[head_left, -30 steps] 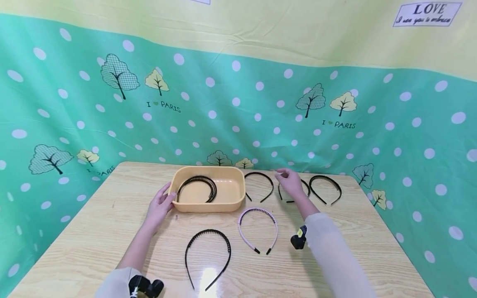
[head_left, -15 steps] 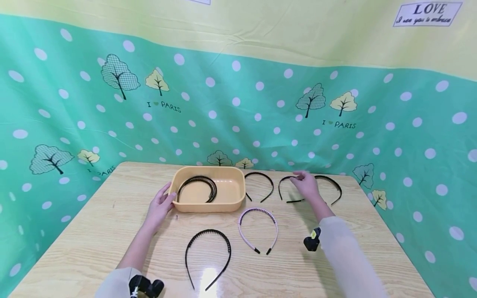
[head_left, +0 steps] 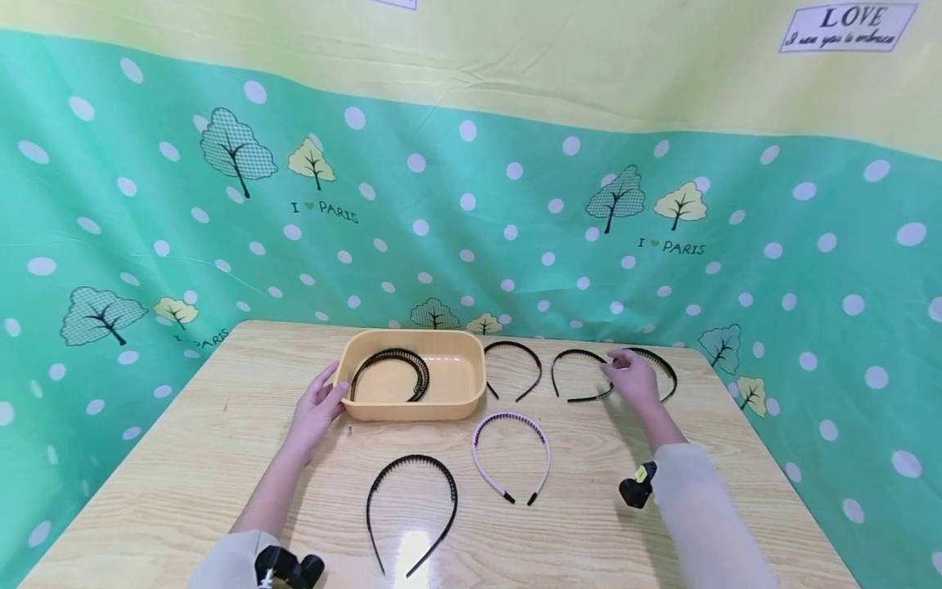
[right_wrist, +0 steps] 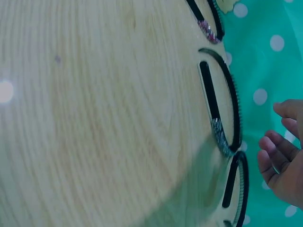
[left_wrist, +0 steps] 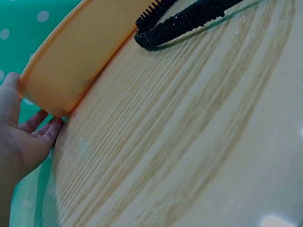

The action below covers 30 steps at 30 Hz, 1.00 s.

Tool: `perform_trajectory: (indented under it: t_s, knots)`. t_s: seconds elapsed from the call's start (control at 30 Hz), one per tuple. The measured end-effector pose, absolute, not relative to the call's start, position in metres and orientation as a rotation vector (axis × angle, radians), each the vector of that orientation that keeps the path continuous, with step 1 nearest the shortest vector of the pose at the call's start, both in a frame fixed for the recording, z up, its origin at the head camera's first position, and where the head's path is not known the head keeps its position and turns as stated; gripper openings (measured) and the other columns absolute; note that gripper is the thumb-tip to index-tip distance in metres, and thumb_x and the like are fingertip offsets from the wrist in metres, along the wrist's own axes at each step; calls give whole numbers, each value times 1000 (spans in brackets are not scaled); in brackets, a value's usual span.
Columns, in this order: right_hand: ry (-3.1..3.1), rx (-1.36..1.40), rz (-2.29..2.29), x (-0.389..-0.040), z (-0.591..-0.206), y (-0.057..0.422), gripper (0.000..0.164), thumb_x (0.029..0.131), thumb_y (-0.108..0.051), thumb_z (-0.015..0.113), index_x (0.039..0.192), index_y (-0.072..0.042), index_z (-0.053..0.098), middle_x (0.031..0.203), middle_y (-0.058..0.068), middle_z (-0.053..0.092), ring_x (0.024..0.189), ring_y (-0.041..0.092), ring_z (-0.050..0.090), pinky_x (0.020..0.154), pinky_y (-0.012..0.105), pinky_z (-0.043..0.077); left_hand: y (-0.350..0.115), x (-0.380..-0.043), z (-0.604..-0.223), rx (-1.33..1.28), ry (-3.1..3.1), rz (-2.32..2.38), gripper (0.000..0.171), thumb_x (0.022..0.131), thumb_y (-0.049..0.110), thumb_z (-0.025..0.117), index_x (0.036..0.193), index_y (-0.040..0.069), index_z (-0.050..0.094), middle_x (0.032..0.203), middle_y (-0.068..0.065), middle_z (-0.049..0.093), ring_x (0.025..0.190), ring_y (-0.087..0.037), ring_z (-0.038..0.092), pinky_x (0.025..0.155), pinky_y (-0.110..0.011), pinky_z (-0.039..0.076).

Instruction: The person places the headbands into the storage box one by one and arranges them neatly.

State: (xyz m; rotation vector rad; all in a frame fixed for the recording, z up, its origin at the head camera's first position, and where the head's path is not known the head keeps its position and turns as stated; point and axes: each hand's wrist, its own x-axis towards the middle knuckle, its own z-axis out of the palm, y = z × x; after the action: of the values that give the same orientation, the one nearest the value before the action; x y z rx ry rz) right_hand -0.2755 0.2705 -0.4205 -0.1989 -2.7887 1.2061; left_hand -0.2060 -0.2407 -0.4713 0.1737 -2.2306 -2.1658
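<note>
My left hand (head_left: 318, 409) holds the left end of a tan plastic basket (head_left: 412, 411), thumb at the rim and fingers by its lower outer wall. Nested black toothed headbands (head_left: 423, 372) lie in the basket's left half. Over the back right of the table, my right hand (head_left: 634, 378) hovers with loosely bent fingers and nothing in them. It partly covers a black headband (head_left: 666, 366) at the far right. Just left of it lies another black headband (head_left: 577, 353), whose glittery side shows in the right wrist view.
Another black headband (head_left: 513, 344) lies right beside the basket. A lilac headband (head_left: 546, 466) is at mid-table, and a black one (head_left: 449, 483) lies nearer the front. A green dotted curtain (head_left: 471, 245) hangs behind the wooden table (head_left: 589, 540).
My right hand has moved rightward, from above the middle back headband to the one at the far right. The left hand, basket and headbands have stayed where they were.
</note>
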Motion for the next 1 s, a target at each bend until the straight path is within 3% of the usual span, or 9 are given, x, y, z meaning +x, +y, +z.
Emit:
perform_trajectory:
  t_s: [0.3, 0.5, 1.0]
  knots:
    - [-2771, -191, 1139, -264, -429, 294, 43, 92, -19, 57, 128, 2, 50, 117, 28, 56, 106, 40, 53, 87, 48, 48, -238, -205, -468, 199, -2245, -2152, 61, 98, 32, 48, 150, 23, 19, 147, -24, 33, 131, -33, 39, 99, -22, 47]
    - [-2820, -206, 1094, -258, -435, 306, 44, 93, -20, 56, 130, 3, 48, 120, 30, 53, 107, 42, 51, 86, 51, 48, -239, -205, -468, 185, -2252, -2140, 61, 98, 33, 48, 151, 22, 18, 148, -25, 31, 132, -35, 37, 101, -26, 45]
    - [-2933, -214, 954, -257, -449, 316, 44, 93, -22, 51, 128, 4, 50, 118, 29, 54, 105, 43, 52, 84, 52, 46, -239, -205, -471, 184, -2235, -2128, 62, 96, 34, 51, 150, 19, 22, 145, -27, 34, 128, -34, 41, 90, -15, 51]
